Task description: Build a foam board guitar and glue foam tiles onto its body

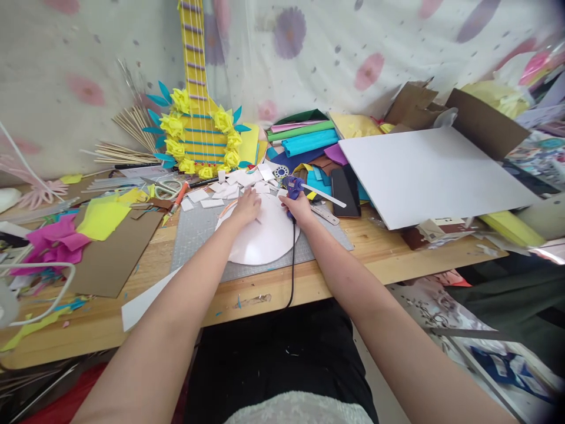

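My right hand [299, 207] is closed around a purple hot glue gun [293, 186]. A white glue stick [324, 195] juts from its back, and a black cord [292, 265] hangs down across the table edge. A white round board [265, 238] lies under both hands on a grey cutting mat [194, 235]. My left hand [247, 207] is at the far left part of the board, its fingers bent together. What they pinch, if anything, is too small to make out. Small white rectangular pieces [229, 187] are heaped just beyond the board.
A yellow guitar-shaped craft [200, 126] with paper flowers leans at the back. Scissors [168, 189] and an orange cutter [179, 197] lie left. A steel ruler [325, 215], a phone [345, 191] and a large white board [436, 176] are right. Brown cardboard [117, 253] lies left.
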Demonstrator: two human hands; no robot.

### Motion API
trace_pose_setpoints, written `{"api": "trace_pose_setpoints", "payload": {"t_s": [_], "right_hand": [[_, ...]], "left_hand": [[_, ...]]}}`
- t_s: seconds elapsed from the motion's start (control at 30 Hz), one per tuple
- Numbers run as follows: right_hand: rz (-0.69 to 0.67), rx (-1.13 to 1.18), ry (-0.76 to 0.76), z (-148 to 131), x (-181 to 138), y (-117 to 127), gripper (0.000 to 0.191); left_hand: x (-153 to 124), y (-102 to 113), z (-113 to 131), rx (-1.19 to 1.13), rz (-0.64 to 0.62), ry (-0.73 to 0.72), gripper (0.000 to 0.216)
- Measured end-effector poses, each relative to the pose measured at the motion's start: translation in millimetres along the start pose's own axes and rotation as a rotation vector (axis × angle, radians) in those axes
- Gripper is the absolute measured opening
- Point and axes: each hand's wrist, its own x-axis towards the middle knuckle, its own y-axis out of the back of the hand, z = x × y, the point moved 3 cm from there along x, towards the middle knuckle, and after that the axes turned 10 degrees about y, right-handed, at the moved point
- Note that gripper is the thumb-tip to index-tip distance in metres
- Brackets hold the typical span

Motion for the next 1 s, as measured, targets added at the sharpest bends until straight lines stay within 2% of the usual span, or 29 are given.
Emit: {"api": "trace_pose_setpoints", "payload": {"t_s": [0.1, 0.13, 0.2, 0.27, 0.4, 0.47, 0.63, 0.8, 0.9, 1.0], "right_hand": [[-0.009, 0.019, -0.012, -0.2, 0.0, -0.9, 0.029], [-0.01, 0.029, -0.014, 0.0, 0.0, -1.2, 0.029], [-0.009, 0.043, -0.008, 0.5, 0.2, -1.6, 0.03], [-0.009, 0.049, 0.004, 1.2, 0.2, -1.8, 0.031], [-0.008, 0.037, 0.008, 0.5, -1.2, -1.3, 0.03], [-0.005, 0.03, -0.002, -0.8, -2.1, -0.9, 0.029], [-0.012, 0.015, 0.001, -1.8, -2.3, -0.5, 0.029], [-0.01, -0.021, 0.027, 1.6, -1.2, -0.9, 0.029], [-0.005, 0.023, 0.047, -3.0, -3.1, 0.3, 0.027], [-0.06, 0.111, 0.094, -19.9, -9.8, 1.9, 0.023]], "left_hand": [[-1.0, 39.5, -17.6, -0.021, 0.195, 0.073, 0.042], [-1.1, 51.6, -26.1, 0.031, 0.185, 0.102, 0.036], [-1.5, 68.5, -45.2, 0.152, 0.036, 0.17, 0.018], [-3.7, 78.7, -61.9, 0.222, -0.051, 0.2, 0.006], [-9.4, 74.1, -81.4, 0.132, -0.202, 0.269, 0.008], [-10.7, 67.9, -85.0, 0.06, -0.232, 0.312, 0.01], [-12.8, 59.1, -90.2, -0.071, -0.254, 0.4, 0.013], [-22.2, 58.2, -97.5, -0.365, -0.27, 0.498, 0.02], [-27.3, 61.5, -100.5, -0.484, -0.294, 0.491, 0.024], [-30.0, 68.3, -105.5, -0.528, -0.215, 0.433, 0.024]]}}
